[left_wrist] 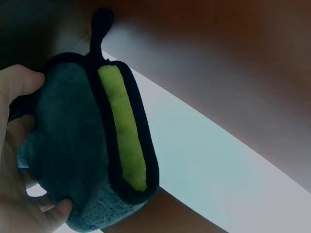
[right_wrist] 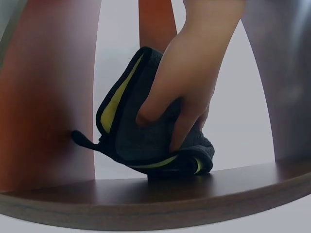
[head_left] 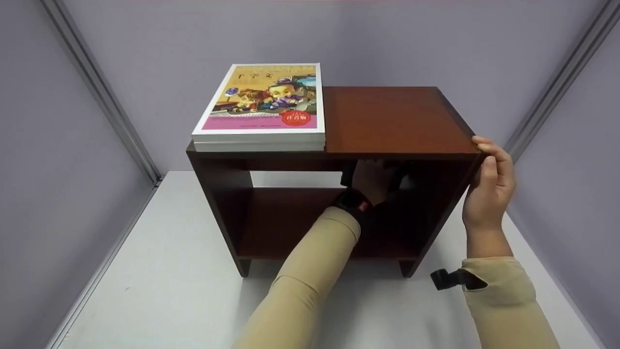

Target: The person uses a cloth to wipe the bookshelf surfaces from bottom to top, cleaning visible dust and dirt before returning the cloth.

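Note:
My left hand reaches into the upper right of a dark red-brown wooden shelf unit. It grips a folded towel, dark grey-teal with black edging, a yellow-green inner side and a small black loop. In the right wrist view, the same towel is bunched under the left hand's fingers, against a board of the shelf. My right hand holds the shelf's front right top corner, its fingertips curled over the top edge. In the head view the towel is mostly in shadow.
On the top board's left half lie stacked books, the upper one with a cartoon cover. The shelf stands on a white table between grey panels with metal posts. A black wrist mount juts from the right sleeve.

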Motion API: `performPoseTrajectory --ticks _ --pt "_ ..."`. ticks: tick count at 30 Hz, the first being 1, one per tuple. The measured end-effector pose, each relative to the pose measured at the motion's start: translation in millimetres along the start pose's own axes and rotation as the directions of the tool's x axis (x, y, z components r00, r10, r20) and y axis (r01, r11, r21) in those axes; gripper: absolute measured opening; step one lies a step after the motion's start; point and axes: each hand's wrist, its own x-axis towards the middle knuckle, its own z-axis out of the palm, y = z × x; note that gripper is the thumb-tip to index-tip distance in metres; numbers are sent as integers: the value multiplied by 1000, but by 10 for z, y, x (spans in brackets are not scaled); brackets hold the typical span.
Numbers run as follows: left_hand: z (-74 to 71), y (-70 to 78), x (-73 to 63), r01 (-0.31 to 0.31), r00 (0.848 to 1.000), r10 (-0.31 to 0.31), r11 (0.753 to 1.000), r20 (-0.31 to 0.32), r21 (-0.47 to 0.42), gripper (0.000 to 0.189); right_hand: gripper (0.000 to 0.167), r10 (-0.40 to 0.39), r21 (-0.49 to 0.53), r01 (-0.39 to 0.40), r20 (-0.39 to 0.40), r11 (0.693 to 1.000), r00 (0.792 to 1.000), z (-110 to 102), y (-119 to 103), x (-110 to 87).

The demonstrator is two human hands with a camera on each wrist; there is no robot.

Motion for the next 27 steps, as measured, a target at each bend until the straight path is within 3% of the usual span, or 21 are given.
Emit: performPoseTrajectory --ticks 4,8,12,13,16,19,23,27 --pt "6 -115 -60 -34 999 32 997 28 75 44 24 15 18 -16 31 1000 999 -9 -19 20" --pt "-2 -284 -142 -12 997 3 992 71 126 44 23 22 30 -23 53 999 998 -2 -25 22" --pt "-125 -467 -332 -26 999 24 995 25 98 47 24 19 10 -20 57 1000 998 -36 -40 13" --pt "-107 -538 -376 -34 999 36 996 -19 83 49 24 23 12 -23 57 1000 998 -37 -43 12" --pt "-77 -750 -480 -47 997 51 998 -61 51 55 24 37 16 -38 55 999 998 -43 -53 12" --pt "81 -975 -521 -51 997 53 998 -59 42 55 24 54 28 -56 50 998 997 -47 -64 14" --pt "30 -1225 -657 -28 1000 27 999 6 16 52 23 73 46 -75 46 996 996 -47 -74 10" --pt "-65 -1497 -809 -2 1000 2 1000 24 -17 50 24 80 56 -83 49 995 996 -42 -78 6"
